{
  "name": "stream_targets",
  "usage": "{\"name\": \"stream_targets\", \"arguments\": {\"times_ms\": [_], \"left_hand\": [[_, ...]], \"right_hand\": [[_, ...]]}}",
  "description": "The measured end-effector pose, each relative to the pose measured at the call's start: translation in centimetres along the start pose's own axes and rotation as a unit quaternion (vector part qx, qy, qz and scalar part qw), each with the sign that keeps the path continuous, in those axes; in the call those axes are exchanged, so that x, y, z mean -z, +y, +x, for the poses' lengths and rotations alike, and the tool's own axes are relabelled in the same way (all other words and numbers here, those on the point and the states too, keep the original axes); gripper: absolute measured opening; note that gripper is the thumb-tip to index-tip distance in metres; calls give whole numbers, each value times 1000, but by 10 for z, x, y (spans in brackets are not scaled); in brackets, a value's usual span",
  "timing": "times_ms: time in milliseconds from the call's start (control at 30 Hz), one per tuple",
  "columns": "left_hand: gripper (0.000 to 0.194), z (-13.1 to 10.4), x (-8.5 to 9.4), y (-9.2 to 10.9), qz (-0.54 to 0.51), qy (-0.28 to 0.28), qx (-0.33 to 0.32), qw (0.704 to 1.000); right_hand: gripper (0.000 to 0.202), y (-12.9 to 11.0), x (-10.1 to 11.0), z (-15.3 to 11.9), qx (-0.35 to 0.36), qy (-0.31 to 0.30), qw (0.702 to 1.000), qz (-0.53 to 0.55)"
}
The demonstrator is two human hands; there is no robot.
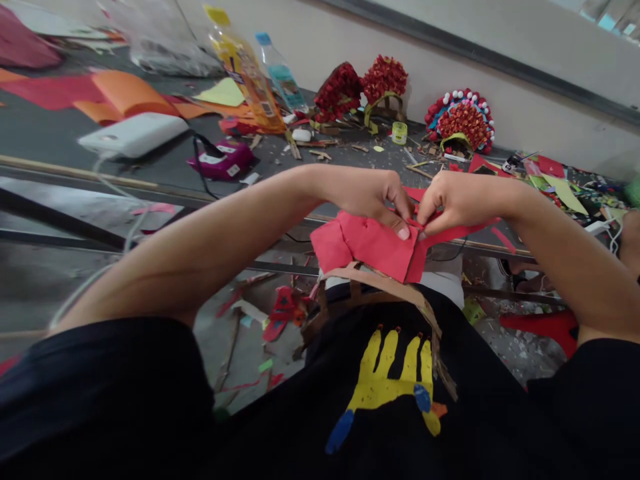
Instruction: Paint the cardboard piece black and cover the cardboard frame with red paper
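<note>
Red paper [377, 245], folded and creased, is held up between my hands above my lap. My left hand [383, 200] pinches its upper edge, thumb lying flat on the front. Close beside it, my right hand [445, 203] pinches the same paper with thumb and fingertips. Part of the red paper stretches out to the right under my right hand. A curved cardboard band [380, 278] with strips hanging from it sits against my shirt, just below the paper. Whether the paper is joined to the band I cannot tell.
On the dark table [165, 175] stand a yellow-capped bottle [247, 73], a blue-capped bottle [283, 73], a white power bank [133, 133], a purple power strip [223, 160] and a decorated headpiece [463, 120]. Scraps litter the tabletop and floor. Another person's limb shows at far right.
</note>
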State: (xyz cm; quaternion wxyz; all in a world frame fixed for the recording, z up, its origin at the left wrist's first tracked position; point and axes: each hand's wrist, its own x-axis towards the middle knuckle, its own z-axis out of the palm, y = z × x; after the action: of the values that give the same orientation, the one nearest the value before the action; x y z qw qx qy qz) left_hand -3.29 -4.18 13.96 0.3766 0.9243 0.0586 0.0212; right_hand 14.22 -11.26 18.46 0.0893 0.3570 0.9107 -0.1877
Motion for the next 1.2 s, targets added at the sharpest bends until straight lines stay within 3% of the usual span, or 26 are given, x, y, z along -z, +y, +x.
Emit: {"name": "stream_targets", "arguments": {"times_ms": [100, 333, 467, 667, 800, 1000, 1100, 1200], "left_hand": [[36, 0, 1, 2, -6, -38, -2, 999], [36, -3, 2, 5, 18, -13, 5, 1000], [35, -5, -2, 9, 35, 1, 33, 999], [33, -2, -9, 13, 64, -29, 51, 996], [33, -1, -9, 10, 60, -3, 68, 996], [34, 0, -7, 5, 42, -6, 71, 997], [36, 2, -8, 1, 38, -42, 55, 997], [38, 1, -9, -4, 20, -31, 45, 998]], "right_hand": [[24, -2, -2, -4, 4, 19, 999, -36], [28, -4, -4, -23, 13, 79, 996, -49], [32, -10, 0, -26, -40, 63, 997, -23], [25, -16, 0, -15, -165, 8, 986, -36], [32, -10, -6, -10, -193, 6, 980, -38], [36, -4, -11, -4, -142, 31, 988, -49], [30, -9, -15, 1, -116, 28, 989, -84], [24, -18, -21, 1, -99, 50, 984, -138]]}}
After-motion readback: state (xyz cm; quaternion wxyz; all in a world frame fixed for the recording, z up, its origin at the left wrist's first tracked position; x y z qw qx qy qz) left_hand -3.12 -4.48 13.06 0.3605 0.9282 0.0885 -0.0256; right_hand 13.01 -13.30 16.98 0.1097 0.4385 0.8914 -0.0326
